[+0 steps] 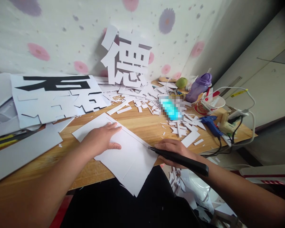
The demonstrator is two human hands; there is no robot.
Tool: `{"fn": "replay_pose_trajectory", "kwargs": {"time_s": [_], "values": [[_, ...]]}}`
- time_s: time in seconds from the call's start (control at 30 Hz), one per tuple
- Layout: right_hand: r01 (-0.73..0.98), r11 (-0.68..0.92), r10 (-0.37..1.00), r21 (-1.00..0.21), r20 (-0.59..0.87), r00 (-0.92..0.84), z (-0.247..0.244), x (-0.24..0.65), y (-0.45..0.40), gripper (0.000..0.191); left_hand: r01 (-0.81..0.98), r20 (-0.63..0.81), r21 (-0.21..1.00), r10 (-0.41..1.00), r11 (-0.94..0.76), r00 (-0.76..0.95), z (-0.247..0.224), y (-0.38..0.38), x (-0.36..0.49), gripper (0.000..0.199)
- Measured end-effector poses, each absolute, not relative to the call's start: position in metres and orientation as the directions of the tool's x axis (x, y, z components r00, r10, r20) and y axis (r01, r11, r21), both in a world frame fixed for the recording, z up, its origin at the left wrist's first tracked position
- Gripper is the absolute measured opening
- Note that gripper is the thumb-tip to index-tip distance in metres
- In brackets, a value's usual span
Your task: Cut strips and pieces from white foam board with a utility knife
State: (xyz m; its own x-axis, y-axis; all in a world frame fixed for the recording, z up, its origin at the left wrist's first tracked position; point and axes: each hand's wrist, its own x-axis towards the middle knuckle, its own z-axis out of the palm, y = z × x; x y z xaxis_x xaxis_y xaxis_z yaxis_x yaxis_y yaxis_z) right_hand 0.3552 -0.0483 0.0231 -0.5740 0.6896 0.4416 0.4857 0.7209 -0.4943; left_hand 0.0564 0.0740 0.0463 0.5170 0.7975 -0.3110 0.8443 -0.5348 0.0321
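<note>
A white foam board lies at a slant on the wooden table, one corner hanging over the front edge above my lap. My left hand rests on it with fingers spread, pressing on its upper left part. In my right hand is a black utility knife, its tip touching the board near the right edge. A thin cut line runs along the board's far edge from beside my left fingers to the knife tip. Part of my right fingers is hidden behind the knife.
A white cut-out character leans on the wall. Foam scraps are strewn below it. On the left lie a sheet with black strokes and board strips. To the right are a purple bottle, paper bowl, glue gun and cables.
</note>
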Motion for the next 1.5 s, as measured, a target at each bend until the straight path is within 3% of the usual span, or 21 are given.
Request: {"fn": "replay_pose_trajectory", "kwargs": {"time_s": [0.5, 0.7, 0.8, 0.93, 1.07, 1.27, 1.5], "values": [[0.537, 0.675, 0.735, -0.507, 0.391, -0.554, 0.019, 0.371, -0.072, 0.04, 0.846, -0.289, 0.071, 0.801, -0.528, 0.524, 0.042, 0.077, 0.054, 0.079], [0.607, 0.598, 0.798, -0.523, 0.319, -0.511, 0.028, 0.373, -0.082, 0.034, 0.841, -0.273, 0.119, 0.797, -0.528, 0.539, 0.041, 0.076, 0.053, 0.08], [0.64, 0.56, 0.828, -0.527, 0.391, -0.403, 0.032, 0.377, -0.09, 0.028, 0.832, -0.244, 0.167, 0.795, -0.53, 0.555, 0.04, 0.074, 0.052, 0.08], [0.685, 0.416, 0.865, -0.598, 0.493, -0.094, 0.023, 0.378, -0.099, 0.024, 0.825, -0.184, 0.198, 0.807, -0.529, 0.561, 0.041, 0.071, 0.049, 0.073], [0.646, 0.32, 0.87, -0.693, 0.485, 0.09, 0.002, 0.354, -0.092, 0.034, 0.89, -0.048, 0.175, 0.899, -0.421, 0.435, 0.046, 0.079, 0.035, 0.051], [0.587, 0.382, 0.859, -0.714, 0.508, 0.059, -0.019, 0.312, -0.075, 0.043, 0.97, 0.024, 0.108, 0.976, -0.217, 0.216, 0.048, 0.108, 0.005, 0.05], [0.613, 0.444, 0.837, -0.654, 0.547, -0.023, -0.019, 0.307, -0.078, 0.048, 0.972, 0.016, 0.203, 0.993, -0.12, 0.119, 0.043, 0.118, 0.0, 0.048]]}}
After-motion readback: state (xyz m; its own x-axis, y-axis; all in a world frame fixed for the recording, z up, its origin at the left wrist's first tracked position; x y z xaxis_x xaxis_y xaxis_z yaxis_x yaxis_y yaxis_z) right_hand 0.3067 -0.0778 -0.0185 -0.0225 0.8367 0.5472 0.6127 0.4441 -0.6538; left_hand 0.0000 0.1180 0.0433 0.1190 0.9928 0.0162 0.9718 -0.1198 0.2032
